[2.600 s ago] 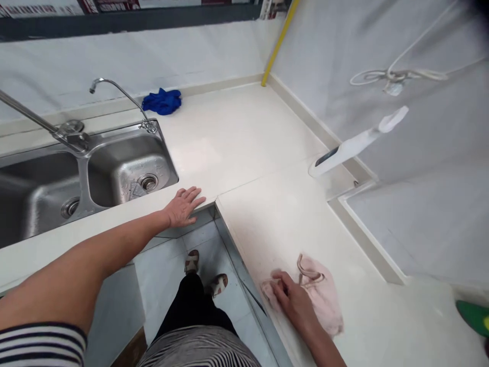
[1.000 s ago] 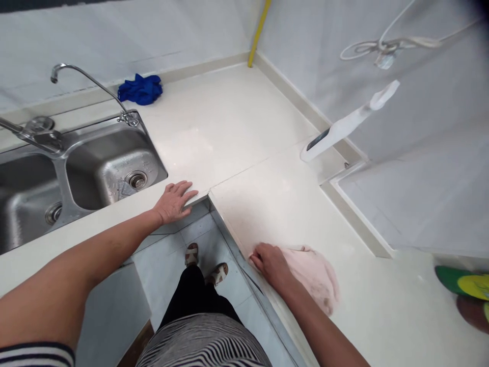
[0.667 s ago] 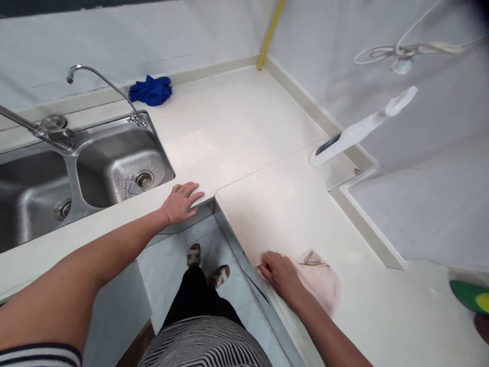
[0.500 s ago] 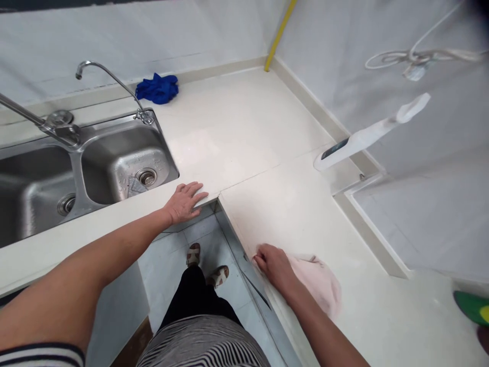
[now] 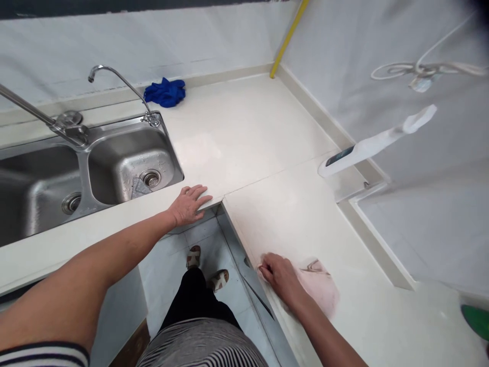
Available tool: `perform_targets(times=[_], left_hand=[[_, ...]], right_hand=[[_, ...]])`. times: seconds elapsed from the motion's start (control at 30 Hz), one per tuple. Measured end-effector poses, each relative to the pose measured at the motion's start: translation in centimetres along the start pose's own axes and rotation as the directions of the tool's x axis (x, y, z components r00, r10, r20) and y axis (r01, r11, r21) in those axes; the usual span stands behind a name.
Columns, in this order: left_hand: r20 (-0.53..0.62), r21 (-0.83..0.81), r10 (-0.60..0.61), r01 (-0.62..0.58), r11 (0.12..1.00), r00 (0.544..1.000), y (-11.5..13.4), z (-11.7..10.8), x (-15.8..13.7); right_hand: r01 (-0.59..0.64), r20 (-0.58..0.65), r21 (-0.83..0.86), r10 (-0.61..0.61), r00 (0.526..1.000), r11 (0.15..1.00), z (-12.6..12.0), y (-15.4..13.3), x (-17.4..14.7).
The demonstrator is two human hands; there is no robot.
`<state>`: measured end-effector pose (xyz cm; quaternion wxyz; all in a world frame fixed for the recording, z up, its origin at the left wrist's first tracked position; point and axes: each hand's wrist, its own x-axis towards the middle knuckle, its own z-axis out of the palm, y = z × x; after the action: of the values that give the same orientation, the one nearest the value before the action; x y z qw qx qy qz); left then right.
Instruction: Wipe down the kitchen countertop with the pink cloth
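Note:
My left hand [image 5: 190, 205] rests with fingers spread on the front edge of the white countertop [image 5: 244, 137], just right of the sink. On the right-hand stretch of counter, my right hand [image 5: 280, 275] is closed on a pale pink cloth [image 5: 319, 288], near the counter's inner edge. Part of the cloth lies flat behind the hand and shows a few brownish lines. The fingers hide the bit of cloth they grip.
A double steel sink [image 5: 84, 176] with a thin curved tap [image 5: 118, 75] is at left. A blue cloth [image 5: 165, 93] lies behind it. A white handheld device [image 5: 367, 148] stands by the right wall, below a coiled cable [image 5: 397, 70]. A green object [image 5: 476, 321] sits far right.
The pink cloth and my right hand have shifted slightly along the counter edge, and the cloth's folds differ. My left hand stays at the edge. The whole view has moved a little.

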<state>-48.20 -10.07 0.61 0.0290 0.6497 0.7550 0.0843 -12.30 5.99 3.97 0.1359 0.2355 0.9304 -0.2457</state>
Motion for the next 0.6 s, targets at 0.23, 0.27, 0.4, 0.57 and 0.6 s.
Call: perform_targets(times=[0.23, 0.27, 0.4, 0.57, 0.6], left_hand=[[0.019, 0.007, -0.015, 0.015, 1.000, 1.000, 0.2, -0.1, 0.0], [0.016, 0.007, -0.015, 0.015, 1.000, 1.000, 0.2, 0.0, 0.0], [0.006, 0.011, -0.015, 0.015, 1.000, 1.000, 0.2, 0.0, -0.1], [0.007, 0.038, -0.017, 0.017, 0.999, 1.000, 0.4, -0.2, -0.1], [0.008, 0.044, -0.018, 0.017, 0.999, 1.000, 0.4, -0.3, -0.2]], right_hand=[[-0.035, 0.001, -0.029, 0.035, 0.999, 0.999, -2.9, -3.9, 6.6], [-0.033, -0.002, -0.033, 0.032, 0.999, 0.999, -3.3, -4.4, 7.8], [-0.036, -0.022, -0.043, 0.035, 0.999, 0.998, -4.5, -5.8, 12.1], [-0.061, -0.062, -0.041, 0.058, 0.996, 0.997, -5.0, -7.1, 16.3], [-0.060, -0.069, -0.039, 0.058, 0.996, 0.997, -5.0, -7.3, 16.6]])
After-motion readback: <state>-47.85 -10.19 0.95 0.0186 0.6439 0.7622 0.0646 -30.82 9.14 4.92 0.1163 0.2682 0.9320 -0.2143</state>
